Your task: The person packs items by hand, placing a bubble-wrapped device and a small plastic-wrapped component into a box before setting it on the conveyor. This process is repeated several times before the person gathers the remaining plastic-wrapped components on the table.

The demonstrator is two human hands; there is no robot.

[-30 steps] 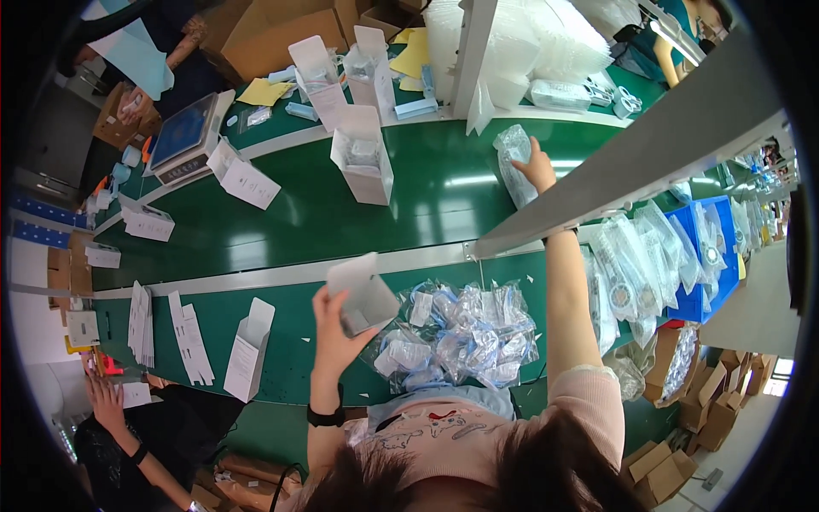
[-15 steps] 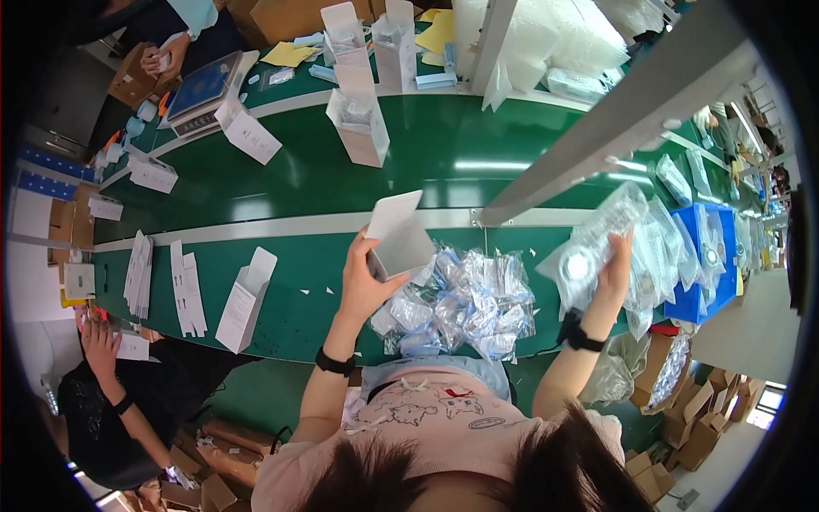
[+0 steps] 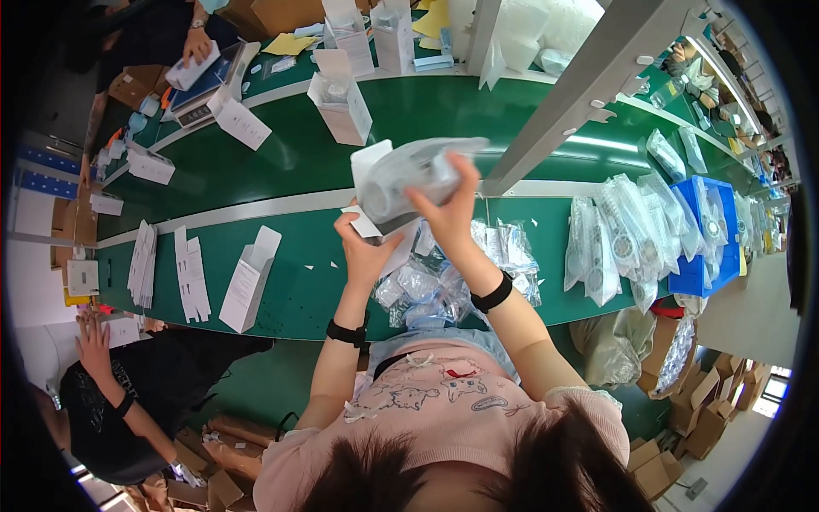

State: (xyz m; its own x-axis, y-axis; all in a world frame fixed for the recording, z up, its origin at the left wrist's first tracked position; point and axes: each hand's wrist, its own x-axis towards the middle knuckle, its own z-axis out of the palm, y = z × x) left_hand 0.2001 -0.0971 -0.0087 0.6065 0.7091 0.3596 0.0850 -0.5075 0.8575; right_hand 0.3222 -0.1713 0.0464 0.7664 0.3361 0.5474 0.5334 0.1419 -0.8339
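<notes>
My left hand (image 3: 367, 256) grips an open white carton (image 3: 369, 160) near its bottom, tilted over the bench. In my right hand (image 3: 445, 205) is a bubble-wrap pouch (image 3: 397, 186), blurred by motion, held right at the carton's mouth. How far the pouch reaches inside is hidden by my hand and the flaps. Beneath both hands lies a pile of small clear plastic packets (image 3: 431, 290) with white and bluish contents. More bubble-wrap pouches (image 3: 627, 230) with round parts inside lie to the right, some against a blue bin (image 3: 727, 243).
Another open carton (image 3: 248, 286) and flat cartons (image 3: 193, 273) lie to the left. Beyond a pale rail, filled cartons (image 3: 343, 119) stand on the green belt (image 3: 444, 115). A grey post (image 3: 563, 111) slants up at right. Co-workers' hands (image 3: 199, 44) show at far left.
My right hand has swung left from the pouches at the right, carrying one pouch to the carton. My left hand still holds the carton. A co-worker's hand at the back has moved a white box over a scale.
</notes>
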